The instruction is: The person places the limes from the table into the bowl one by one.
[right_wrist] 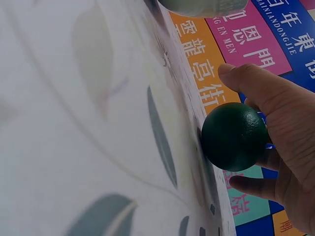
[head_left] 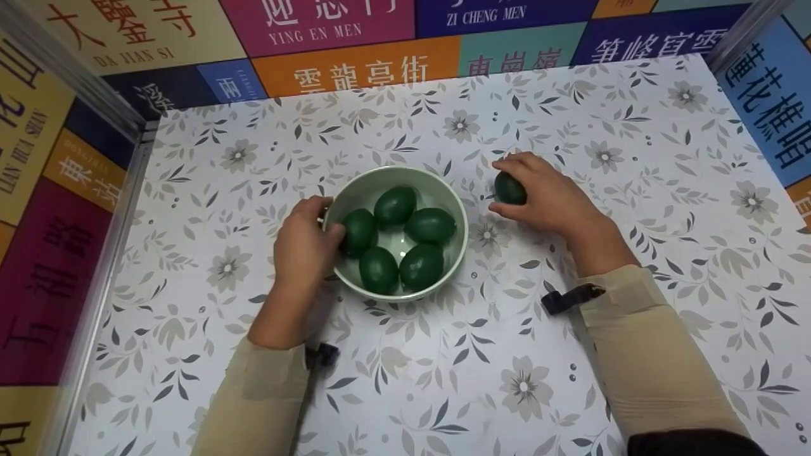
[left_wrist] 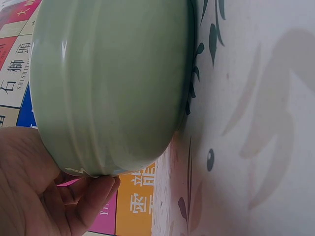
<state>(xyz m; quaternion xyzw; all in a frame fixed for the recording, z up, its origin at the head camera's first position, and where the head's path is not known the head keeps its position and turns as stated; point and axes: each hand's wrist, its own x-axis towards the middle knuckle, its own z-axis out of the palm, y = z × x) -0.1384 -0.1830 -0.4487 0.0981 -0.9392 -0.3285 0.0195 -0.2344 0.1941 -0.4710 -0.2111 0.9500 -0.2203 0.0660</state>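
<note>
A pale green bowl [head_left: 402,296] stands on the table with several dark green eggs [head_left: 395,205] inside. My left hand [head_left: 305,244] grips its left side, thumb over the rim and fingers outside; in the left wrist view the bowl's outer wall [left_wrist: 113,88] hides part of that hand [left_wrist: 74,196]. To the right of the bowl, another dark green egg [head_left: 510,188] lies between the spread thumb and fingers of my right hand [head_left: 550,197]. The right wrist view shows this egg [right_wrist: 234,137] against the tabletop, with a gap between it and the thumb [right_wrist: 246,78].
A white cloth with grey flowers and leaves [head_left: 443,380] covers the table. Coloured panels with large lettering [head_left: 355,69] rise behind it and at both sides. Dark straps with small black pieces [head_left: 570,299] sit at both sleeve cuffs.
</note>
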